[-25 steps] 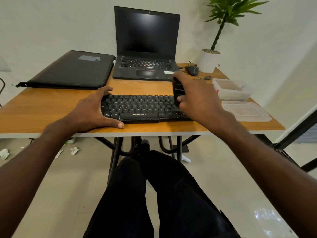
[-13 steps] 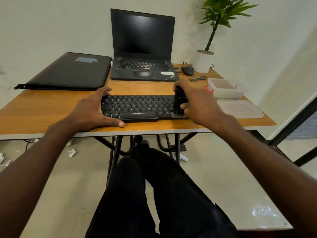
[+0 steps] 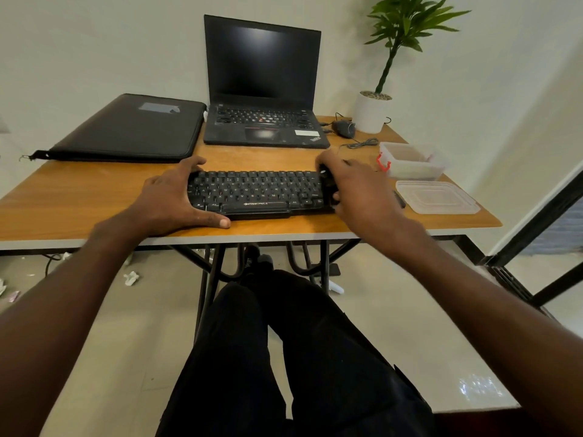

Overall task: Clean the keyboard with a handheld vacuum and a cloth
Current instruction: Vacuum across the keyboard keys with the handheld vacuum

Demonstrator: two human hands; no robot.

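- We have the keyboard (image 3: 257, 192) lying flat near the front edge of the counter (image 3: 79, 197), in front of the open laptop (image 3: 263, 89).
- Our left hand (image 3: 176, 200) is spread and released, grasping nothing; its fingers lie over the keyboard's left end and the thumb runs along the front edge, pinning it in place.
- Our right hand (image 3: 359, 190) is clenched round the handheld vacuum (image 3: 328, 187), a small dark body mostly hidden by the fingers.
- Over the last second the vacuum has travelled from the back of the right-hand keys to the front, and now sits at the keyboard's far right end, towards the back again. The left hand has not shifted.
- We read that as the suction pass having reached the right edge of the keys; the rest of the rows, to the left, probably still need covering.
- No cloth shows anywhere in view, so the wiping step looks not yet begun.
- The clear tub (image 3: 410, 160) and its lid (image 3: 437, 197) sit just beside the right hand, worth minding on the sweep.
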